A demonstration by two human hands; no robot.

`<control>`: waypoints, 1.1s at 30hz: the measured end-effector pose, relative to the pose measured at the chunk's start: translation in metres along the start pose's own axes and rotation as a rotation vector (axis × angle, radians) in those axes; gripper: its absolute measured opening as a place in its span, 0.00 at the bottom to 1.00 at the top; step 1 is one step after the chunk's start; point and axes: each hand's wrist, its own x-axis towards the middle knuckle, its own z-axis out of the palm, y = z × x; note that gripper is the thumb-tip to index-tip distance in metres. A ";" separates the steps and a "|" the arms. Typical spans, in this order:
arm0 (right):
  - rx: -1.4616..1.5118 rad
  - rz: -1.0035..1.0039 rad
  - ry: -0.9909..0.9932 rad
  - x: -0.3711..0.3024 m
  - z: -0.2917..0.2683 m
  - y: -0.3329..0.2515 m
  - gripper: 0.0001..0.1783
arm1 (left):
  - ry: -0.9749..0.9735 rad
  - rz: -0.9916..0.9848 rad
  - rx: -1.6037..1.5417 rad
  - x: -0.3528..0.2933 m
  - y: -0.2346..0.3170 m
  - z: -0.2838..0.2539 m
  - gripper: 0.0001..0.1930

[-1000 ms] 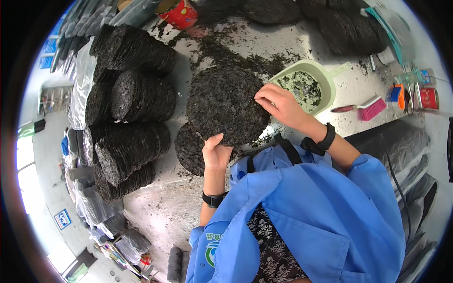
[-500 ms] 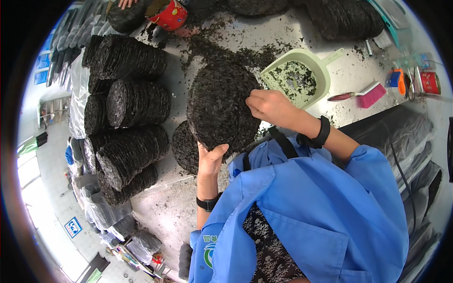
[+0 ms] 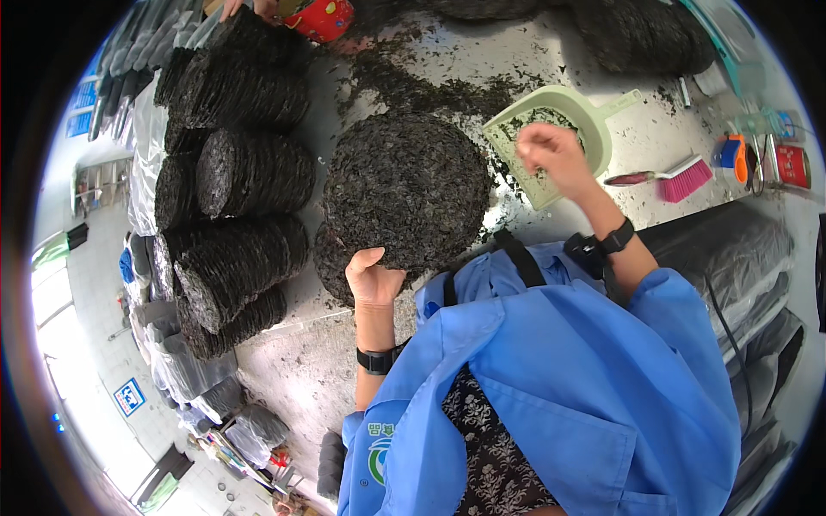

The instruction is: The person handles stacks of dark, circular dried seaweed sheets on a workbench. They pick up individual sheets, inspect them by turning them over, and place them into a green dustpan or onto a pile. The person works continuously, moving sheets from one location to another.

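Observation:
A dark round cake of dried seaweed (image 3: 409,185) is held up in front of me. My left hand (image 3: 375,277) grips its near edge, thumb on the upper face and the other fingers hidden underneath. Partly covered by it, another round of seaweed (image 3: 331,271) lies at the lower left. My right hand (image 3: 555,157) is apart from the cake, above a pale green dustpan (image 3: 595,138) with dark scraps in it. The right fingers are curled toward the thumb and slightly blurred; whether a scrap is between them I cannot make out.
Stacks of seaweed rounds (image 3: 254,172) line the table's left side, with another stack (image 3: 645,39) at the back right. Loose crumbs (image 3: 456,93) litter the table. A pink-bristled brush (image 3: 686,178) lies right of the dustpan. Another person's hand (image 3: 231,9) shows near a red tub (image 3: 323,19).
My right hand has left the seaweed's right edge and moved right, over the dustpan. The seaweed cake now faces me more fully. At the back left, a dark seaweed stack has shifted beside the other person's hand.

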 end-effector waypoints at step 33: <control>-0.458 -0.244 -0.317 0.004 0.043 -0.025 0.04 | 0.079 -0.145 0.173 0.006 -0.019 0.011 0.30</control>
